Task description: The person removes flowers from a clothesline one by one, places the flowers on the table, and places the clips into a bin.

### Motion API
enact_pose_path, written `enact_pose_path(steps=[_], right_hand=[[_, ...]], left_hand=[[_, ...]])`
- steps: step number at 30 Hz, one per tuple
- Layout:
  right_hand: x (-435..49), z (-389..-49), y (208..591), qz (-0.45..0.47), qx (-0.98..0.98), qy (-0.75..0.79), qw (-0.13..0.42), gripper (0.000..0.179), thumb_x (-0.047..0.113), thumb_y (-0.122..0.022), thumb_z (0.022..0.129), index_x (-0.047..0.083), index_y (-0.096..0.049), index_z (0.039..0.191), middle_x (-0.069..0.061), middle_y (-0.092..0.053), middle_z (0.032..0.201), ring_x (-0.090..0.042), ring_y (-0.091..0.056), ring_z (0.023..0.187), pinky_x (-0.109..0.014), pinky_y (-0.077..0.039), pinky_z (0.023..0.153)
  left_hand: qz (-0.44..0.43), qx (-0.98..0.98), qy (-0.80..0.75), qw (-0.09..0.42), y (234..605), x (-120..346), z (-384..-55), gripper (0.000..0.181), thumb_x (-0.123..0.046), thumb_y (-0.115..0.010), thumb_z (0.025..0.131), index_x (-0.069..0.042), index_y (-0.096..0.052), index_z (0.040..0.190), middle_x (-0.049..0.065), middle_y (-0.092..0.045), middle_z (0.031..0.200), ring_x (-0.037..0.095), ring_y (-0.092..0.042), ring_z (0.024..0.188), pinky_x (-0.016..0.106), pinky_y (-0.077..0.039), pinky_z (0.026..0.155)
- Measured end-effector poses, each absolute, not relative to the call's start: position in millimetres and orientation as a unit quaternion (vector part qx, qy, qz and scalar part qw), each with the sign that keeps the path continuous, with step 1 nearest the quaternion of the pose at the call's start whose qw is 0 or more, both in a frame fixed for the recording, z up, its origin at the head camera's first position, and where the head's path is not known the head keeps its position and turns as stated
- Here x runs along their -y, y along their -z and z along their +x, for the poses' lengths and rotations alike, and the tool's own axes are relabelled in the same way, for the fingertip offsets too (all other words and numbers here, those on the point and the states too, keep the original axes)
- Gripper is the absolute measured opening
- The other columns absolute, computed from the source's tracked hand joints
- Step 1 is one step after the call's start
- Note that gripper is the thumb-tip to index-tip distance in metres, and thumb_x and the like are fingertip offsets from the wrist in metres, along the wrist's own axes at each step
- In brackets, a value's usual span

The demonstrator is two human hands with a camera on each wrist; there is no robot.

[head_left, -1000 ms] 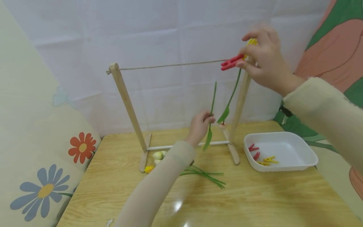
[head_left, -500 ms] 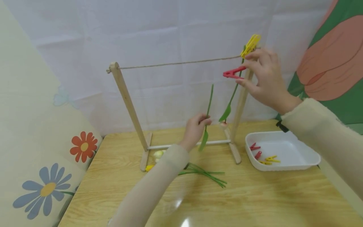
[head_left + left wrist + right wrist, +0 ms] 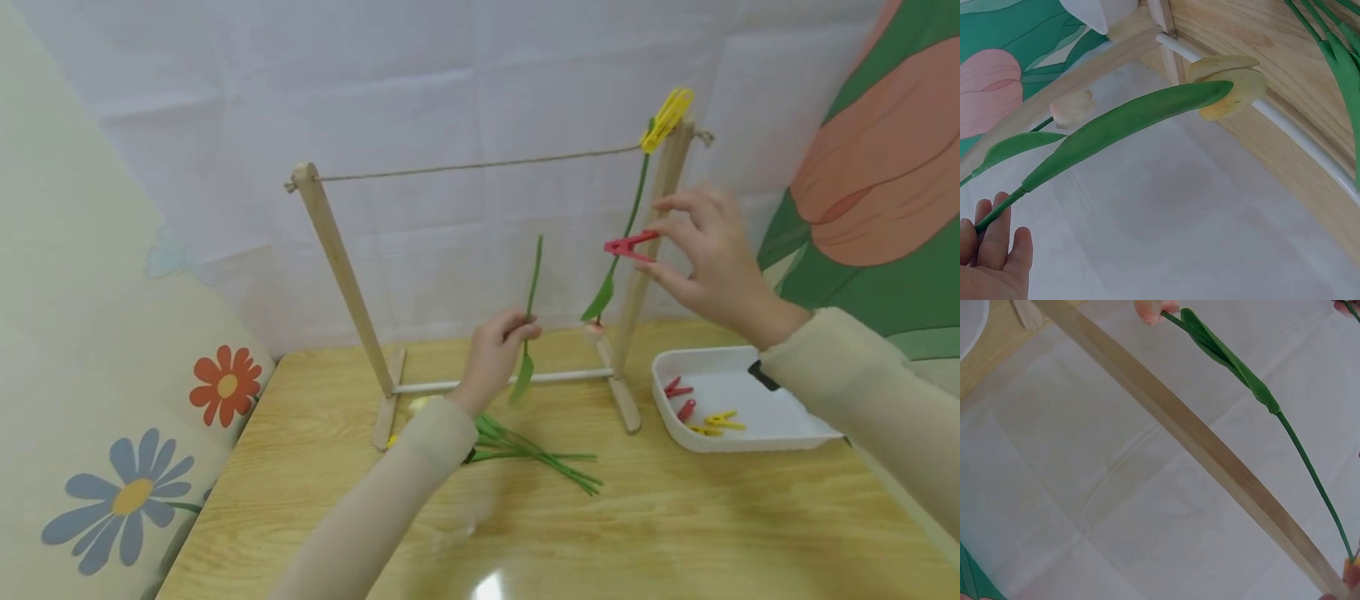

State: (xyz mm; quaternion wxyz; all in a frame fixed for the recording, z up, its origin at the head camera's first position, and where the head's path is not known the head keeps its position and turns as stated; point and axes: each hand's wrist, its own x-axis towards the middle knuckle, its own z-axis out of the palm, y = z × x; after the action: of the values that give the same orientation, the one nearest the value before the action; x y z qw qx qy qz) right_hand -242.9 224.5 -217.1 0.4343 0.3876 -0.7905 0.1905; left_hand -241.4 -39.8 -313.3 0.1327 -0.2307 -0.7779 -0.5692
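My left hand [image 3: 491, 358] pinches the green stem of an artificial tulip [image 3: 1129, 128], held upside down with its bare stem end pointing up. The pale yellow bloom [image 3: 1235, 87] shows lowest in the left wrist view. My right hand [image 3: 712, 258] holds a red clothespin [image 3: 628, 247] between thumb and fingers, below the rope [image 3: 480, 165] and in front of the right post. At the rope's right end, a yellow clothespin [image 3: 667, 121] clips a second tulip [image 3: 1229, 359], pinkish white, which hangs head down. Only bits of the right hand show in the right wrist view.
The rope spans two wooden posts [image 3: 341, 275] joined by a white bar [image 3: 570, 377] low down. Several tulips [image 3: 543, 457] lie on the table [image 3: 675, 517], blooms partly behind the left forearm. To the right, a white tray [image 3: 667, 429] contains red and yellow clothespins [image 3: 722, 419].
My right hand has come down from the rope with the red clothespin, leaving the yellow one in full view. My left hand has shifted left and slightly down with its tulip.
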Motion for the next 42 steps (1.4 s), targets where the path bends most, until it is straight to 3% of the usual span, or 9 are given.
enact_pose_path(steps=[7, 17, 42], right_hand=[[-222, -238, 232, 0.395, 0.787, -0.187, 0.436, 0.061, 0.052, -0.045, 0.099, -0.008, -0.061, 0.097, -0.031, -0.053, 0.113, -0.051, -0.042, 0.109, -0.061, -0.028, 0.099], [-225, -232, 249, 0.381, 0.797, -0.225, 0.411, 0.065, 0.054, -0.047, 0.097, -0.008, -0.063, 0.098, -0.03, -0.054, 0.115, -0.05, -0.043, 0.111, -0.06, -0.028, 0.101], [-242, -235, 289, 0.348, 0.802, -0.267, 0.405, 0.067, 0.055, -0.05, 0.096, -0.011, -0.061, 0.1, -0.032, -0.055, 0.111, -0.05, -0.046, 0.104, -0.049, -0.033, 0.096]], left_hand=[[-0.226, 0.785, 0.563, 0.127, 311, 48, -237, 0.014, -0.002, -0.061, 0.093, 0.008, -0.067, 0.1, 0.02, -0.071, 0.094, 0.032, -0.068, 0.092, 0.027, -0.054, 0.085], [-0.243, 0.79, 0.546, 0.134, 313, 60, -229, 0.012, 0.0, -0.062, 0.091, 0.009, -0.067, 0.097, 0.02, -0.07, 0.093, 0.032, -0.067, 0.09, 0.028, -0.055, 0.084], [-0.252, 0.815, 0.509, 0.112, 306, 91, -219, 0.017, 0.0, -0.057, 0.094, 0.009, -0.065, 0.106, 0.02, -0.07, 0.098, 0.032, -0.068, 0.096, 0.033, -0.053, 0.09]])
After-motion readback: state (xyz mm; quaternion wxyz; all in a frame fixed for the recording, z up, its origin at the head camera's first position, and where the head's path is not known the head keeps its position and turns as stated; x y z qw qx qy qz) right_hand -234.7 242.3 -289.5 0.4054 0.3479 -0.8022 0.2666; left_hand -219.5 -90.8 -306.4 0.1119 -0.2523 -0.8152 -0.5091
